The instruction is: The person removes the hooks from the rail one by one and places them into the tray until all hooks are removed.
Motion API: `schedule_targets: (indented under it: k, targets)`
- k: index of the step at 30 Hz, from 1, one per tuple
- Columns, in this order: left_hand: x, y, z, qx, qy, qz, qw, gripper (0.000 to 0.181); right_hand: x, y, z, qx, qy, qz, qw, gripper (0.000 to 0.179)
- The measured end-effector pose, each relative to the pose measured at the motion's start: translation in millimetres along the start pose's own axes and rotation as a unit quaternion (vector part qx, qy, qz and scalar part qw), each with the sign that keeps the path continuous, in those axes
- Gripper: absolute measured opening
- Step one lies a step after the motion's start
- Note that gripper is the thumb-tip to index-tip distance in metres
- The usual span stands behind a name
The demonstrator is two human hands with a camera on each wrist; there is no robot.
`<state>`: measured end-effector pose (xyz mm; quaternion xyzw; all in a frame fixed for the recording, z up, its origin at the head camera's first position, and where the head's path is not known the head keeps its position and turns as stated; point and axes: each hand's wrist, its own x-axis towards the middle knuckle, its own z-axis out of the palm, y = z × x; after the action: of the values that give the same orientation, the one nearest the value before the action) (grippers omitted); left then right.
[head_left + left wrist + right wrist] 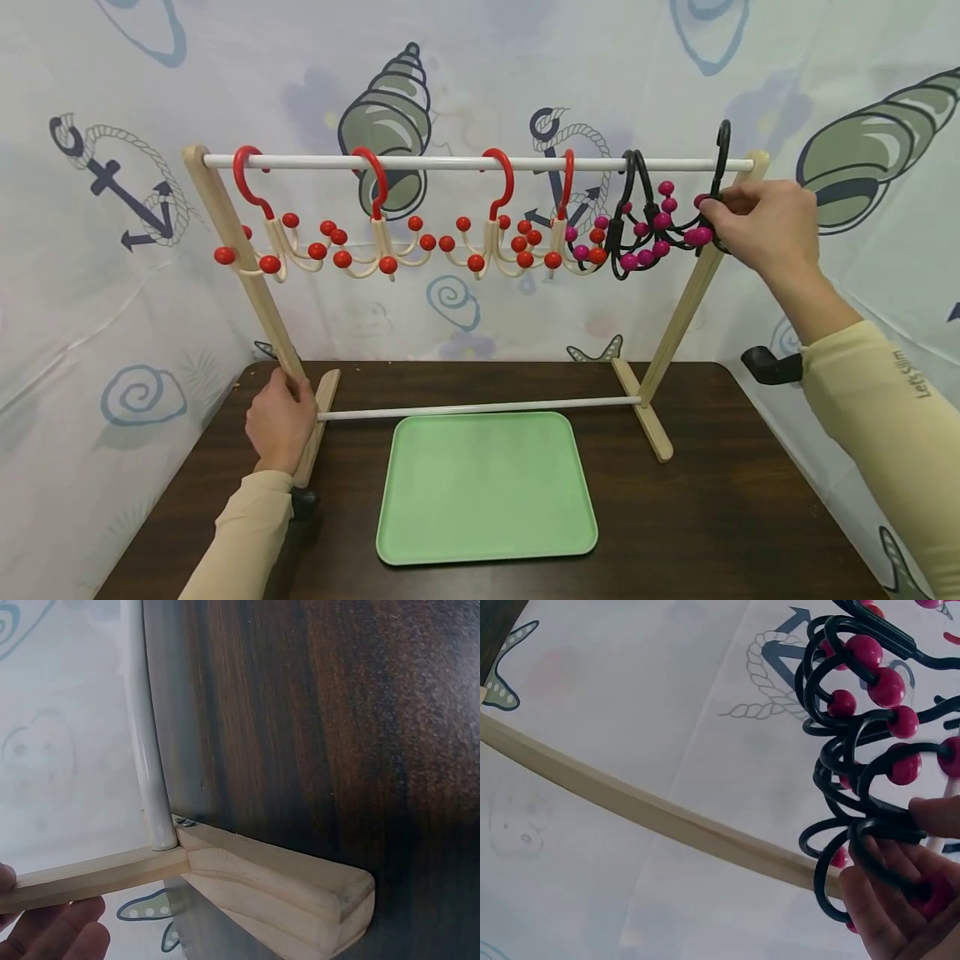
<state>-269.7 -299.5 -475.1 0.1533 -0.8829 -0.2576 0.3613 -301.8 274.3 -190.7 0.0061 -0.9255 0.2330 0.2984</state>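
Note:
My right hand (pixel 772 221) pinches the stem of a black hook hanger (pixel 723 142) with magenta balls, close to the right end of the white rail (pixel 442 163). The top of its hook stands above the rail. In the right wrist view, thumb and fingers hold the black hanger's middle (pixel 889 829), its curled arms around them. Two more black hangers (pixel 617 225) hang just to the left, bunched together. At the rack's left side, my left hand (pixel 281 423) grips the wooden post (pixel 255 287) low down; the left wrist view shows fingers (pixel 82 930) around it.
Several red-hooked cream hangers (pixel 378 187) with red balls hang along the rail. A green tray (pixel 487 492) lies on the dark wooden table (pixel 720 517), in front of the rack's lower white rod (pixel 480 408). Wooden feet (pixel 652 425) support both ends. A patterned cloth (pixel 465 75) hangs behind.

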Motion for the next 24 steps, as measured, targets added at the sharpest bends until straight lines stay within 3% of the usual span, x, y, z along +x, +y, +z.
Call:
schedule_targets:
  k: [9, 17, 24]
  targets:
    - [0.5, 0.7, 3.1, 0.003, -0.006, -0.006, 1.0000, 0.020, -13.1, -7.6, 11.0, -0.020, -0.020, -0.029, 0.9992, 0.046]
    - [1.6, 3.0, 3.5, 0.008, -0.016, -0.014, 0.9997, 0.022, -31.8, -8.9, 11.6, -0.012, 0.026, -0.008, 0.9996, 0.047]
    - [2.5, 1.5, 1.1, 0.013, -0.027, -0.025, 0.9992, 0.025, -25.2, -10.9, 5.3, 0.003, 0.050, -0.009, 0.9987, 0.047]
